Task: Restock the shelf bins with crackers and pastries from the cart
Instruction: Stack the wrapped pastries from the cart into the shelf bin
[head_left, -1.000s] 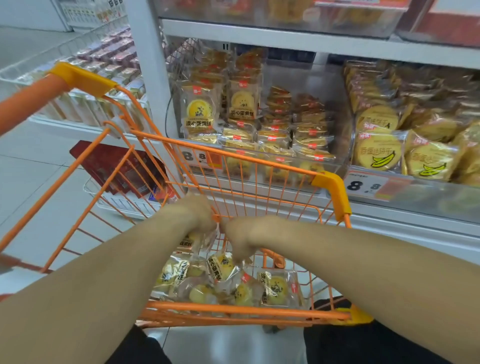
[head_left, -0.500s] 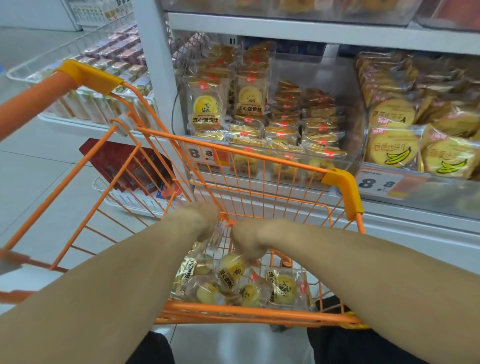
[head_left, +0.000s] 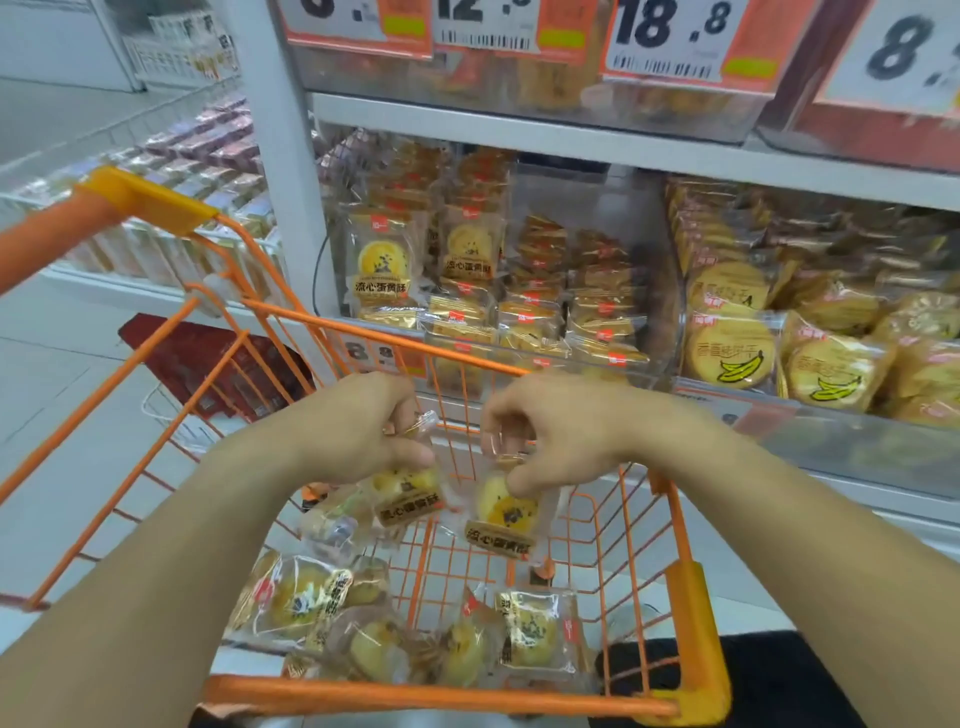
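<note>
- Landmark: orange wire cart; all places given relative to it
- Far left of the cart, beyond its handle end: low wire shelf with rows of small wrapped packs, purple and pale; detail blurred
- Left of the cart, on the floor and seen through its side wires: dark red packets in a white wire basket
- Left hand, above the cart's middle: fingers curled, gripping the clear top edge of a wrapped pastry, which hangs below the hand, label tilted
- More clear-wrapped packs hang or lie just left of that pastry; which, cannot tell
- Loose pastry packs lie heaped on the cart floor at its near edge, spread from left corner toward centre; yellow rounds with dark centre mark
- Right hand, above the cart's middle, near the left hand but apart: thumb and fingers pinch the top of a second pastry pack, hanging label toward camera
- Beyond the cart's far rim: clear shelf bin holding the same pastry type, two packs upright at its left, flatter stacks to their right; space open at the bin's upper right
- Right of the cart, next bin: round crackers in packs with a banana drawing
- Above the cart, upper shelf: price tags, one reading 18.8
</note>
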